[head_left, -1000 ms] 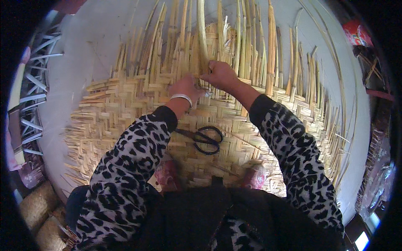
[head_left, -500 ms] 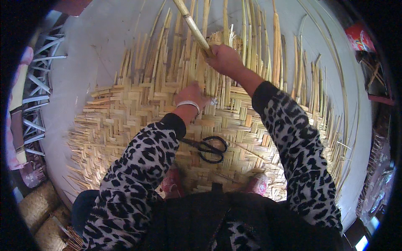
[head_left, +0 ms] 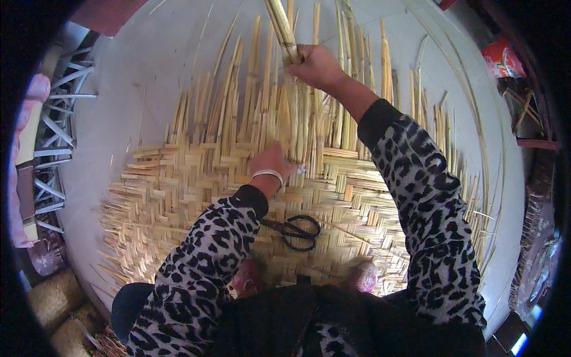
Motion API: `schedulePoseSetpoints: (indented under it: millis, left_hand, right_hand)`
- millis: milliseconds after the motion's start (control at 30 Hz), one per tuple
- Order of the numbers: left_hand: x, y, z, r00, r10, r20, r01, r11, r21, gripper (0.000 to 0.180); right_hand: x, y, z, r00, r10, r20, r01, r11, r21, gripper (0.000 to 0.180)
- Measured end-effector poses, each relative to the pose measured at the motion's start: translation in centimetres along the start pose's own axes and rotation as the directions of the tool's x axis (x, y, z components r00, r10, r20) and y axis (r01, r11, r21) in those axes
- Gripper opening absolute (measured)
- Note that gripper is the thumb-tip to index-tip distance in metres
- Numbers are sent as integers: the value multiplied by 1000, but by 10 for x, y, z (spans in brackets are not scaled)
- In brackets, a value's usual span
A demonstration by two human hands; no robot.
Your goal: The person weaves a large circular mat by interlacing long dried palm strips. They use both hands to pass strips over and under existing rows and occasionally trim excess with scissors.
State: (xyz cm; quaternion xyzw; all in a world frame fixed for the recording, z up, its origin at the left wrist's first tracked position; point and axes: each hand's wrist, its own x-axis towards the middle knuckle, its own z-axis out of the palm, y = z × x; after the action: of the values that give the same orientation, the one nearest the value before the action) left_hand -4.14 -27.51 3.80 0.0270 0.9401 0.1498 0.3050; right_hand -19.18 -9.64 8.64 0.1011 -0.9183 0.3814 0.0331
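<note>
A partly woven mat [head_left: 178, 196] of flat, straw-coloured cane strips spreads over the floor, with loose strip ends [head_left: 253, 77] sticking out from its far edge. My right hand [head_left: 319, 66] is closed around a few long strips [head_left: 282, 27], lifting them off the rest; their upper ends run out at the top of the picture. At the far edge of the weave, my left hand [head_left: 272, 162] rests low among the strips, with its fingers curled and mostly hidden. A pair of black-handled scissors [head_left: 300, 233] lies on the mat nearer to me, blades partly under my left sleeve.
Red-patterned shoes [head_left: 364, 276] stand on the mat's near part. A pale metal rack [head_left: 55, 140] lines the left side, with woven straw pieces [head_left: 56, 294] below it. Along the right are a red package [head_left: 504, 59] and long thin strips [head_left: 485, 125] curving over the grey floor [head_left: 113, 113].
My right hand has moved farther from my left, drawing the held strips up and away. My left hand stays at the weave's edge. The whole scene sits slightly lower in the picture.
</note>
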Motion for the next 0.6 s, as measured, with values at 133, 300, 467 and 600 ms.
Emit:
schedulePoseSetpoints:
  millis: [133, 300, 467, 600]
  left_hand:
    - [-3, 1, 0, 999, 20, -49, -19, 1000, 25, 65]
    - [-2, 2, 3, 997, -9, -82, 9, 1000, -5, 56]
    - [1, 0, 7, 999, -14, -44, 16, 999, 46, 67]
    - [1, 0, 6, 999, 17, -48, -12, 995, 94, 67]
  right_hand:
    - [24, -15, -28, 995, -67, -76, 60, 994, -90, 36]
    - [32, -28, -40, 991, -112, -75, 98, 980, -173, 34]
    - [57, -38, -71, 989, 113, 93, -141, 899, 414, 33]
    - [62, -45, -98, 992, -95, -78, 99, 994, 42, 24]
